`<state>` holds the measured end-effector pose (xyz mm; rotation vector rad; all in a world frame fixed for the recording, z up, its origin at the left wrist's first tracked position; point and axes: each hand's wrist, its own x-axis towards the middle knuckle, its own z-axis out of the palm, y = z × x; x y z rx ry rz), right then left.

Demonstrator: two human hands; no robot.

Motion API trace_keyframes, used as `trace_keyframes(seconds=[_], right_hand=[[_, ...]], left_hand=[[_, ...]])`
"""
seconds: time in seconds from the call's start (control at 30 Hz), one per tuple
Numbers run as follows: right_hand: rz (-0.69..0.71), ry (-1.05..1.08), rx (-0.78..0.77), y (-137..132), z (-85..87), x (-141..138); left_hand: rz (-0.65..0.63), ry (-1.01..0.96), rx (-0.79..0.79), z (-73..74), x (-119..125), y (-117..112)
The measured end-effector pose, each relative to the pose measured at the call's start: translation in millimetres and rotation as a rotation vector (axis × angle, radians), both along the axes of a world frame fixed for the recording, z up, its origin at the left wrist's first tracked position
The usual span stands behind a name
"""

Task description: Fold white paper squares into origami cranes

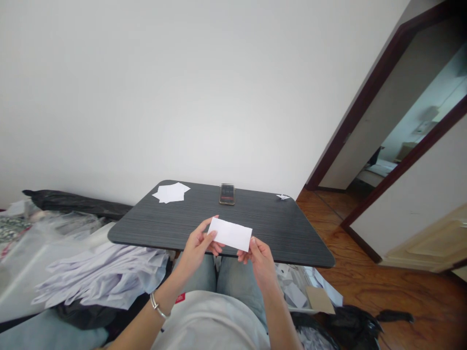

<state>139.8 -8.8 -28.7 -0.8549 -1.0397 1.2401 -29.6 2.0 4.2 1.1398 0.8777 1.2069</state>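
A white rectangular piece of paper (230,234) is held up above the near edge of the dark table (175,221). My left hand (202,241) grips its left end, thumb on top and fingers underneath. At the lower right corner, my right hand (258,253) pinches the paper between thumb and fingers. The sheet tilts slightly down to the right. Whether it is folded, I cannot tell. A loose pile of white paper sheets (170,193) lies at the table's far left, and a small folded white paper piece (282,197) sits at the far right corner.
A phone (227,194) with a lit screen stands at the table's back, near the white wall. Crumpled white cloth (105,272) is heaped left of my legs. On the right are a bin of papers (297,291), black plastic bags (355,325) and a doorway.
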Motion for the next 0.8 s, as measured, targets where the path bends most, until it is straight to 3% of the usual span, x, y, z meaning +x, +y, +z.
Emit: trace_keyframes(seconds=[0.4, 0.63, 0.8], right_hand=[[0.048, 0.074, -0.065, 1.0, 1.8, 0.9], [0.058, 0.097, -0.106, -0.5, 3.0, 0.1], [0.072, 0.163, -0.146, -3.5, 8.2, -1.2]], left_hand=[[-0.026, -0.001, 0.008, 1.2, 1.2, -1.0], [-0.003, 0.076, 0.191, 2.5, 0.1, -1.8], [0.041, 0.119, 0.349, -4.9, -2.0, 2.0]])
